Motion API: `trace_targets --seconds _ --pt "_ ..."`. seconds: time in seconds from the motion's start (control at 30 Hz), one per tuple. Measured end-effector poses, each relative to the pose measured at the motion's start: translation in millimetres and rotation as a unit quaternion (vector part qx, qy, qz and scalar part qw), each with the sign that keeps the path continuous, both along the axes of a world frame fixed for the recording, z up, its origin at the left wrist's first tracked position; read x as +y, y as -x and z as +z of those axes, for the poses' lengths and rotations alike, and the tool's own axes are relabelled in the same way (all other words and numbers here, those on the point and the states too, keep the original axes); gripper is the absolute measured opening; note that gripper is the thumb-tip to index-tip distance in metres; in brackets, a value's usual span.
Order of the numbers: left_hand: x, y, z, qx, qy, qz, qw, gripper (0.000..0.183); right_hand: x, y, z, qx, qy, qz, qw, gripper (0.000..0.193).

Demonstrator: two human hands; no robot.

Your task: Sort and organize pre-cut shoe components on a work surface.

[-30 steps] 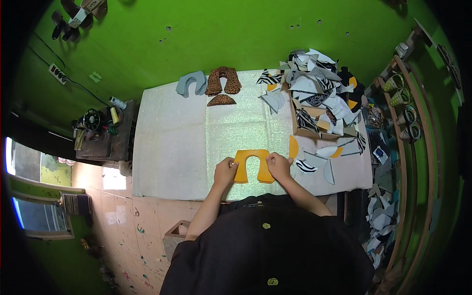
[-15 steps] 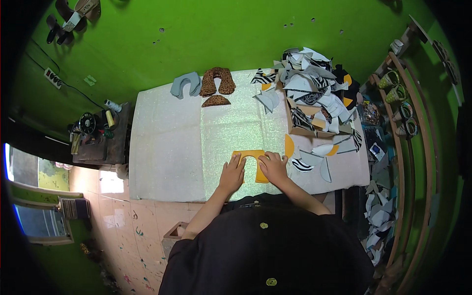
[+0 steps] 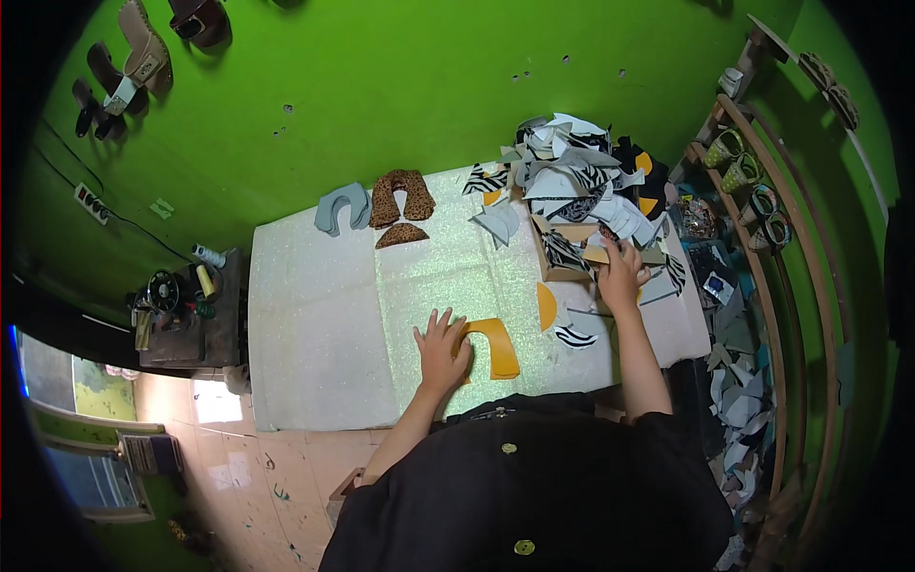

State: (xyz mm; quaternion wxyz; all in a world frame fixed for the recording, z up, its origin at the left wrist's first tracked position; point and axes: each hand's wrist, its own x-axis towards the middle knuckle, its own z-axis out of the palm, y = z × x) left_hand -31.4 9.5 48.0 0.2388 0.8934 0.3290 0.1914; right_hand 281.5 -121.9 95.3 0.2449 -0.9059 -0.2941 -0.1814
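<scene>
On table (image 3: 315,334) nr front edge, yellow U-piece (image 3: 503,358): curve far side, open end twd edge, legs' long axis near-far, slight slant. L hand (image 3: 442,355) spread flat over its L leg; R hand (image 3: 621,276) at scrap box (image 3: 565,274), can't tell grip.

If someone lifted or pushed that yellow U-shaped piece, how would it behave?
The yellow U-shaped piece probably flexes a little, as it looks like thin sheet material. It is likely light, being flat with an open middle. Rolling seems unlikely, since it lies flat.
</scene>
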Motion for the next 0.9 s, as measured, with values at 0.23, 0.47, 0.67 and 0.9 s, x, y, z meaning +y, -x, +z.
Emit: trace_targets --seconds 0.23,0.47,0.67,0.9 --pt "6.9 -2.7 19.1 -0.075 -0.008 0.031 0.997 0.034 10.9 -6.3 20.8 0.039 -0.2 0.023 0.979 0.016" --pt "2.8 -17.3 83.0 -0.248 -0.058 0.006 0.967 0.058 33.5 69.3 84.7 -0.116 -0.217 0.3 0.922 0.032" --pt "-2.2 -30.7 106.4 -0.256 0.007 -0.099 0.962 0.067 36.3 139.6 86.7 -0.03 -0.144 0.515 0.845 0.038" --pt "3.3 -20.1 96.6 -0.32 0.21 0.038 0.923 0.015 35.5 141.2 40.9 0.418 -0.151 0.38 0.811 0.037"
